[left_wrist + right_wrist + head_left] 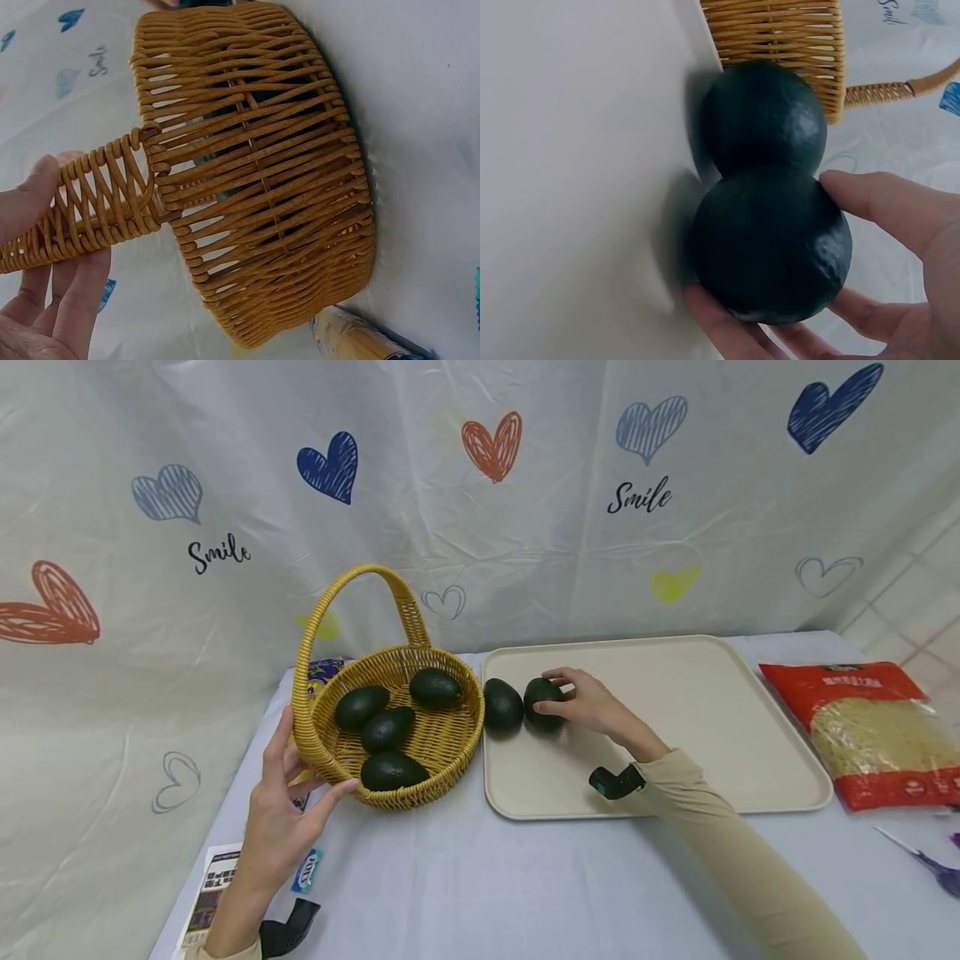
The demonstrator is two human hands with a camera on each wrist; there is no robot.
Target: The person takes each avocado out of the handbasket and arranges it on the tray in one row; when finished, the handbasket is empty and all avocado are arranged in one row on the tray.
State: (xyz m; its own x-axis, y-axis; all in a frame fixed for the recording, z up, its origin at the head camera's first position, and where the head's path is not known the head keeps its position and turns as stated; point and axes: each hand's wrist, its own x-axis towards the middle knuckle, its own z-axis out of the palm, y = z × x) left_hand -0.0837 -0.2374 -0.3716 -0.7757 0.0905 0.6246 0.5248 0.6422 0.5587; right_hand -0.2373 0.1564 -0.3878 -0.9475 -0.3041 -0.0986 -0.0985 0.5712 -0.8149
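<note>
Golden and held by its handle (409, 612) in the left hand (283, 817), the basket (441, 737) at left already contains four avocados (393, 771), while two more (502, 707) remain on the tray (675, 735), the right one (542, 700) gripped by the right hand (594, 702).

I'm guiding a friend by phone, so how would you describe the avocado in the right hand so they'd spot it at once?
Find the big cream tray, to the right of the wicker basket. At its left end sit two dark avocados, side by side. Yours is the avocado farther from the basket, the only one the right hand grips.
</note>
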